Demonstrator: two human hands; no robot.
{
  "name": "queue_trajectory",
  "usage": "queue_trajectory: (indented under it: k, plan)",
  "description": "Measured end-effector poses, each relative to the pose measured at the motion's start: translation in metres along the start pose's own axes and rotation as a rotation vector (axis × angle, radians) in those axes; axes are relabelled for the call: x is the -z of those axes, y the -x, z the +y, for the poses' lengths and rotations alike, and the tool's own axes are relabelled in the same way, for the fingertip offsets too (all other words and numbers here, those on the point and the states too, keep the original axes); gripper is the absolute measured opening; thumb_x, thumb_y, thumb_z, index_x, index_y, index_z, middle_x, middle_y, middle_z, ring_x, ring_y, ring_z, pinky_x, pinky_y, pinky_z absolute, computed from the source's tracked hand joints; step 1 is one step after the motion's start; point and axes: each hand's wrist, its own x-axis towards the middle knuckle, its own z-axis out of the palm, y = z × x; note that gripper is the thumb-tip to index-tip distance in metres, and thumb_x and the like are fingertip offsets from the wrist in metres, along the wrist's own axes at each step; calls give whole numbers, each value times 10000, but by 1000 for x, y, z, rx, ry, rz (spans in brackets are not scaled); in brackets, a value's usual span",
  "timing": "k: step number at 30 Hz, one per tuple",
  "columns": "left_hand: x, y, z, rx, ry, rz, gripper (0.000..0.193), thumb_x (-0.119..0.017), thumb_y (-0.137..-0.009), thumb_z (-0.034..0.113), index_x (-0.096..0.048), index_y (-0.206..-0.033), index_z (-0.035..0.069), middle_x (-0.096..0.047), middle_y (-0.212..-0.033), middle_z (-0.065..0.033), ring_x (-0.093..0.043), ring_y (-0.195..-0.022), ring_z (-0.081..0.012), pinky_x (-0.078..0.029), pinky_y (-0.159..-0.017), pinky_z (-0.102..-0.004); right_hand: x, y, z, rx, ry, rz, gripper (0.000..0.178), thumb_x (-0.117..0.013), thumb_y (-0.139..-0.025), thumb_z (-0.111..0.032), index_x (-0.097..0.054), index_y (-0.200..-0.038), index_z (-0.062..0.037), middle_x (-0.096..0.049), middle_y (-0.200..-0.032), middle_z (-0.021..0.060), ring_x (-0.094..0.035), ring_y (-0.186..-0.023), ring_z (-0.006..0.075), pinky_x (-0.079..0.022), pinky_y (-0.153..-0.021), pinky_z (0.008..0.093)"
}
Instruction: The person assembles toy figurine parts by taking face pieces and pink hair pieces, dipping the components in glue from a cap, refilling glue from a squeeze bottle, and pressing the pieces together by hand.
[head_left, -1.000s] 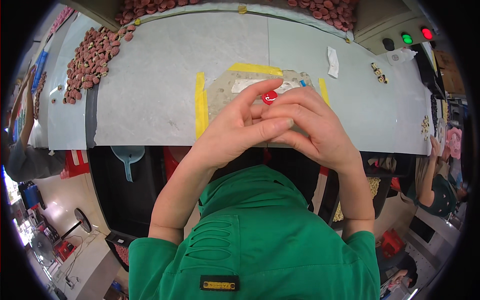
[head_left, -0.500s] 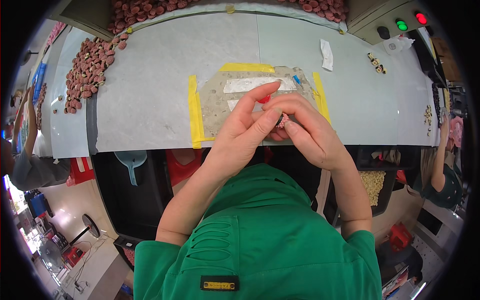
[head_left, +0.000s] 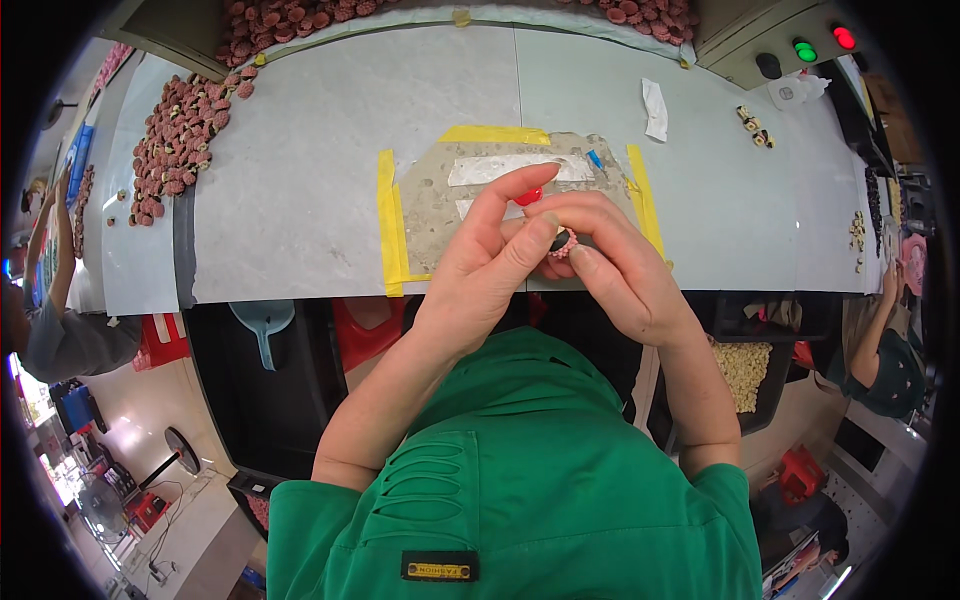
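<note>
Pink piece (head_left: 567, 249) sits between left hand (head_left: 480, 262) and right hand (head_left: 632, 272)

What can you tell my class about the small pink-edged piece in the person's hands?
The small piece has a bumpy pink rim around a dark face, which shows to the camera. Its exact material is unclear. Held near the worktop's front edge, between left hand and right hand, it is partly hidden by fingers.

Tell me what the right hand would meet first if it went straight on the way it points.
Probably the small pink and black piece at the thumb tip of the right hand, with the left hand just beyond, though exact depth is unclear.
</note>
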Motion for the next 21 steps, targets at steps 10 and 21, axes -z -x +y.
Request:
queue_trajectory:
  k: [10,21]
  plan:
    - [-6,4,1,-36,-57,-13,459,-426,-1011,332,-378,-1362,40,-551,-1101,-42,-528,-953,-80,-459,-838,-253,-2,-3,-2,86,117,8,285,-450,-899,-28,-530,-1172,-4,-534,-1158,144,-509,-1105,288,-416,-959,359]
    - [-6,4,-5,-97,-124,60,479,-311,-1033,370,-449,-1313,8,-517,-1169,-68,-515,-990,-105,-459,-854,-274,-4,2,-2,62,151,38,303,-445,-893,10,-541,-1179,-15,-529,-1190,150,-512,-1118,289,-435,-943,358]
